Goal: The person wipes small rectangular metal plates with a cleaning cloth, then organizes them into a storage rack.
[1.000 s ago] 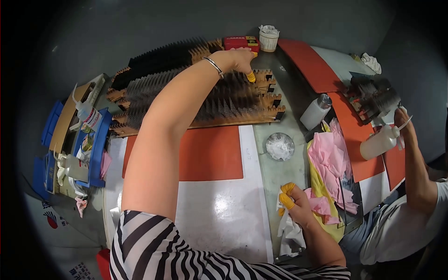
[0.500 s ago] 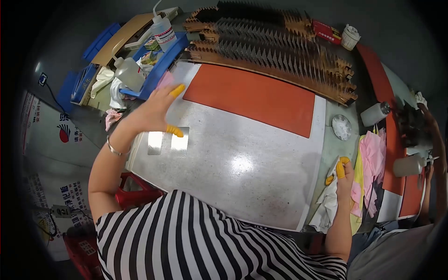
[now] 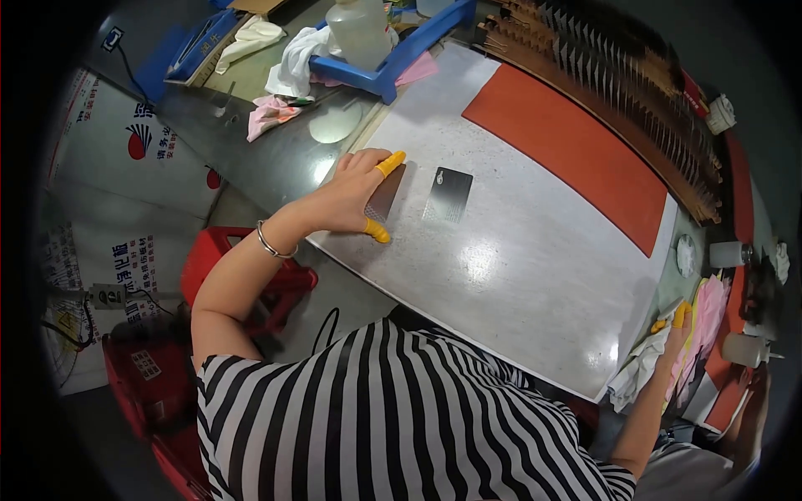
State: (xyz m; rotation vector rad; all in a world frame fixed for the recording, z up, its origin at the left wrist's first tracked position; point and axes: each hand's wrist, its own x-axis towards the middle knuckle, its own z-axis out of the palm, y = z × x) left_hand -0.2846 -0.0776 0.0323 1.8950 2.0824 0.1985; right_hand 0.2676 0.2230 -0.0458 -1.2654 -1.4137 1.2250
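Observation:
A dark metallic card (image 3: pixel 386 197) lies at the left end of the white work surface, spanned end to end by my left hand (image 3: pixel 355 190). Its thumb and index finger wear yellow finger cots and meet opposite ends of the card; whether the card is lifted I cannot tell. Beside it, to the right, a second card (image 3: pixel 449 194) rests flat, shiny with a small pale mark in one corner. Far off at the right edge, my right hand (image 3: pixel 675 334), also in yellow finger cots, pinches a white cloth (image 3: pixel 637 369).
An orange-red mat (image 3: pixel 576 154) lies across the far side, before wooden racks (image 3: pixel 622 100) of upright thin plates. A blue tray (image 3: pixel 384 83) with a plastic bottle (image 3: pixel 359 33) stands far left. Pink cloth (image 3: pixel 706 313) and another person's arm (image 3: pixel 748 417) are at right.
My view has swung left, so the table sits further right. My left hand has come down from above the table onto the left card. My right hand keeps the white cloth.

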